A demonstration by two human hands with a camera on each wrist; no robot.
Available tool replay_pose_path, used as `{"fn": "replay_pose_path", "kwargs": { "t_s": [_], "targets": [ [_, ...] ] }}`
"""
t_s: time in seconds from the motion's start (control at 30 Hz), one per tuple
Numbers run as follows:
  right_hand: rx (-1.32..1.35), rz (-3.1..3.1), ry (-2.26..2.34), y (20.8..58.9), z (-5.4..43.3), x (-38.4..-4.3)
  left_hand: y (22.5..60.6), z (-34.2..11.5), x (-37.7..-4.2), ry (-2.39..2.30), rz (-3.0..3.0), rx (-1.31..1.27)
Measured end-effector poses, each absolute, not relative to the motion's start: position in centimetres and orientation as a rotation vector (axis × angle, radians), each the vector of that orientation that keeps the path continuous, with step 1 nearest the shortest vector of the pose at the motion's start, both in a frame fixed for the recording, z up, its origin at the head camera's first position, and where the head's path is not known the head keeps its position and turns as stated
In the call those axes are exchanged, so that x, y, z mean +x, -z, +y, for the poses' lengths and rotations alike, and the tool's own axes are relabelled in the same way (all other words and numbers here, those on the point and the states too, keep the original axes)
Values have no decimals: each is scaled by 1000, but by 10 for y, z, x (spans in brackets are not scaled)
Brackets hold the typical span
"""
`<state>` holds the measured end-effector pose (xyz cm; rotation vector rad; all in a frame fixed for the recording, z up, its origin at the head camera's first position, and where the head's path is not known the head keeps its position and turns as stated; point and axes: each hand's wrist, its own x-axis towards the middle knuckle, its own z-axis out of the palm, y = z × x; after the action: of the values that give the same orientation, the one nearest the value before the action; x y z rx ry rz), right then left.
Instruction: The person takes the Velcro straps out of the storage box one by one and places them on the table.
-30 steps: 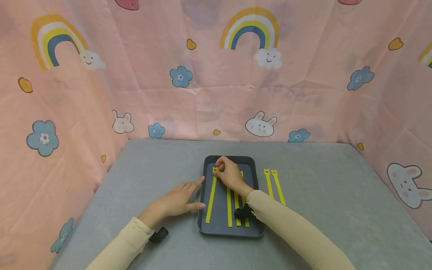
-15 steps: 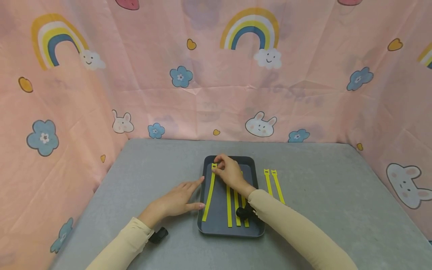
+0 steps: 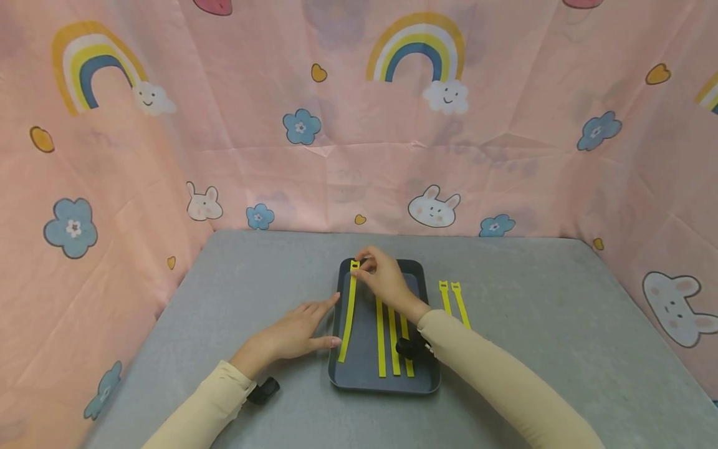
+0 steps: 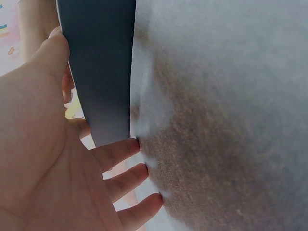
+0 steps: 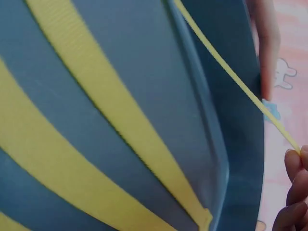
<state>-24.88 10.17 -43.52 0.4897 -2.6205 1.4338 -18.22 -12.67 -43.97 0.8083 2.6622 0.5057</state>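
From my remote feed I see the right hand (image 3: 384,277) with thumb and fingertips together, pinching a yellow strap (image 3: 349,318) near its slotted head. That strap hangs over the left part of the dark tray (image 3: 364,337), its head up at the far rim; I can't tell whether its lower end touches the floor. The left hand (image 3: 294,330) has its fingers spread apart and grips nothing, thumb and index finger meeting the tray's left rim. I count 3 other straps (image 3: 382,349) lying side by side in the tray, partly under the right forearm, and 2 loose straps (image 3: 461,305) on the grey table (image 3: 252,268), just right of the tray.
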Motion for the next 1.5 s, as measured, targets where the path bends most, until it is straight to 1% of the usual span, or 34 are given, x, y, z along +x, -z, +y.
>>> {"fn": "replay_pose_path", "kwargs": {
  "t_s": [0.4, 1.0, 1.5],
  "targets": [
    [532, -2578, -1565, 403, 110, -244, 438, -125, -183, -507, 2668, 788],
    [557, -2445, -1687, 373, 124, -239, 438, -125, -182, -500, 2676, 768],
    [506, -2418, -1667, 348, 156, -235, 439, -126, -181, -513, 2668, 802]
  ]
}}
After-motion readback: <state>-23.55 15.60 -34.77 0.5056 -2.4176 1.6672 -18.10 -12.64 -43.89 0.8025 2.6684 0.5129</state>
